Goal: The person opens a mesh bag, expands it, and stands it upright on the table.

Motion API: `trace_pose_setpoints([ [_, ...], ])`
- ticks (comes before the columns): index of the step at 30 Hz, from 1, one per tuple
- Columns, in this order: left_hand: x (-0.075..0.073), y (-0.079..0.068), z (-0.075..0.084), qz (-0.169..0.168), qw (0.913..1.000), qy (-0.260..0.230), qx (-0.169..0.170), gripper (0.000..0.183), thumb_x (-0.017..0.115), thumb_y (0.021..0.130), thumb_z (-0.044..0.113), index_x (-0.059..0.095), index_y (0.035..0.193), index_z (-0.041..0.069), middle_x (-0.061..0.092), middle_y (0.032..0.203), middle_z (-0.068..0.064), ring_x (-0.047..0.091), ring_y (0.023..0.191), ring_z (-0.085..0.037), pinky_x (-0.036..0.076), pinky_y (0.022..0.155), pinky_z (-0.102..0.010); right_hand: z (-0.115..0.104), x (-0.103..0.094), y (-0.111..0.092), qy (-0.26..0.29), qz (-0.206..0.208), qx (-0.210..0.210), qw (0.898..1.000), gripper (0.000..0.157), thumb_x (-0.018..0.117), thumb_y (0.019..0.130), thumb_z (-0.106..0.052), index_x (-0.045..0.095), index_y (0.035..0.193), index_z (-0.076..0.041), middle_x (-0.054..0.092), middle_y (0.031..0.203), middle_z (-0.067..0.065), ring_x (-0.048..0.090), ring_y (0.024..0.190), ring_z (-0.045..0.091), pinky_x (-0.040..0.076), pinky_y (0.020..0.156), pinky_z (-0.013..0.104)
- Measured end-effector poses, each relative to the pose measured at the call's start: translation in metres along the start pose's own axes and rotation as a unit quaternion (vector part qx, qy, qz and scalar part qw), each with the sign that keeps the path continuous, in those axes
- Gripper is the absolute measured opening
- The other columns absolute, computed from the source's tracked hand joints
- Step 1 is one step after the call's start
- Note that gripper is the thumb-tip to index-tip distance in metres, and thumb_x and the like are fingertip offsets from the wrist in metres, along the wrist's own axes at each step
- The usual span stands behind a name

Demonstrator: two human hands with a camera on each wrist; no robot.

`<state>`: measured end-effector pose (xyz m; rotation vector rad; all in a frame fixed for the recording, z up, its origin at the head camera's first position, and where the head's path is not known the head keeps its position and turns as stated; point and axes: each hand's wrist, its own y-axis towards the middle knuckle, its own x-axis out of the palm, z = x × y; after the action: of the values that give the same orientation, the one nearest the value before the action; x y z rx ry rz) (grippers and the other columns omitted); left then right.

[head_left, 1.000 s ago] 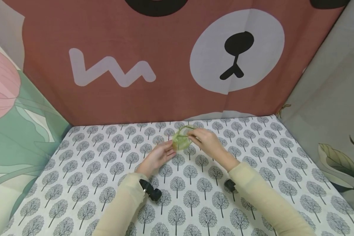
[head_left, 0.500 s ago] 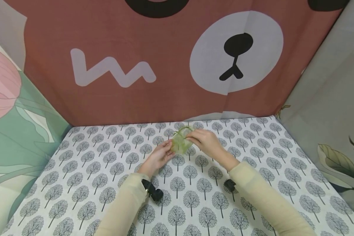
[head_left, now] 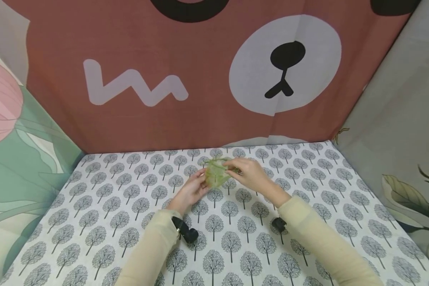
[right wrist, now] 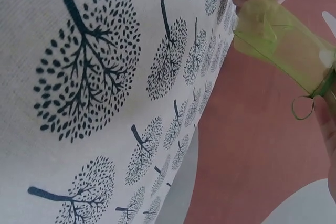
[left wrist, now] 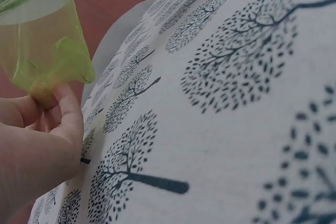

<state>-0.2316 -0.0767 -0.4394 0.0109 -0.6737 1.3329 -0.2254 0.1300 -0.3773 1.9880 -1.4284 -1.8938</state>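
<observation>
Between the two hands hangs a small sheer green drawstring pouch (head_left: pixel 216 175), held above the tree-print cloth. My left hand (head_left: pixel 192 190) pinches its lower corner between thumb and fingers, as the left wrist view shows. At the top, where the green ribbon runs, my right hand (head_left: pixel 249 174) pinches the gathered edge. A ribbon loop (right wrist: pixel 303 108) sticks out beside the right fingertips in the right wrist view. The see-through mesh of the pouch (left wrist: pixel 50 43) looks crumpled near its bottom; whether anything is inside, I cannot tell.
A white cloth (head_left: pixel 232 242) printed with dark trees covers the table. Behind it hangs a reddish-brown curtain (head_left: pixel 200 123) with a bear face. Patterned drapes stand at the left (head_left: pixel 35 159) and right (head_left: pixel 389 119). Each wrist carries a small black camera.
The pouch has tilted and come slightly lower and to the left. Its ribbon loop, raised a second ago, now lies lower by the right fingers. Both hands keep their grip.
</observation>
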Motion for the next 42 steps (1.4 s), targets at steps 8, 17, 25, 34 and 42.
trace_pose_setpoints([
  [8, -0.001, 0.0, -0.001, 0.016, 0.9987, 0.048, 0.01, 0.044, 0.035, 0.103, 0.011, 0.032, 0.146, 0.003, 0.053, 0.111, -0.006, 0.055, 0.096, -0.013, 0.048, 0.103, -0.031, 0.002, -0.004, 0.002, -0.026, -0.031, 0.026, 0.999, 0.02, 0.072, 0.082, -0.011, 0.07, 0.101, -0.008, 0.073, 0.091, 0.006, 0.068, 0.081, 0.017, 0.059, 0.074, 0.029],
  [17, -0.001, -0.004, 0.012, 0.038, 0.9892, 0.14, 0.02, 0.046, 0.041, 0.101, 0.008, 0.033, 0.146, 0.004, 0.043, 0.145, -0.02, 0.045, 0.131, -0.032, 0.04, 0.114, -0.037, 0.001, -0.004, 0.004, -0.063, -0.067, 0.032, 0.995, 0.014, 0.071, 0.084, -0.013, 0.071, 0.097, -0.01, 0.074, 0.091, 0.003, 0.067, 0.082, 0.016, 0.058, 0.077, 0.03],
  [25, -0.008, -0.007, 0.019, 0.041, 0.9839, 0.171, 0.031, 0.047, 0.044, 0.098, 0.002, 0.038, 0.144, 0.005, 0.044, 0.145, -0.019, 0.051, 0.125, -0.03, 0.042, 0.112, -0.038, -0.001, 0.003, 0.006, -0.077, -0.097, 0.04, 0.992, 0.021, 0.069, 0.085, -0.019, 0.07, 0.105, -0.011, 0.074, 0.101, 0.003, 0.066, 0.096, 0.021, 0.053, 0.094, 0.04],
  [34, -0.014, -0.008, 0.021, 0.028, 0.9832, 0.177, 0.034, 0.051, 0.044, 0.096, -0.001, 0.034, 0.146, 0.003, 0.042, 0.145, -0.021, 0.053, 0.117, -0.025, 0.041, 0.113, -0.038, -0.002, 0.009, 0.008, -0.069, -0.1, 0.042, 0.992, 0.029, 0.067, 0.086, -0.023, 0.067, 0.111, -0.008, 0.072, 0.109, 0.005, 0.064, 0.106, 0.024, 0.042, 0.109, 0.046],
  [42, -0.014, -0.007, 0.02, 0.027, 0.9813, 0.187, 0.035, 0.053, 0.047, 0.094, -0.003, 0.035, 0.145, 0.004, 0.041, 0.148, -0.018, 0.053, 0.122, -0.029, 0.044, 0.11, -0.037, -0.001, 0.011, 0.01, -0.046, -0.098, 0.072, 0.991, 0.034, 0.066, 0.088, -0.021, 0.062, 0.118, -0.006, 0.069, 0.116, 0.008, 0.063, 0.11, 0.025, 0.038, 0.112, 0.048],
])
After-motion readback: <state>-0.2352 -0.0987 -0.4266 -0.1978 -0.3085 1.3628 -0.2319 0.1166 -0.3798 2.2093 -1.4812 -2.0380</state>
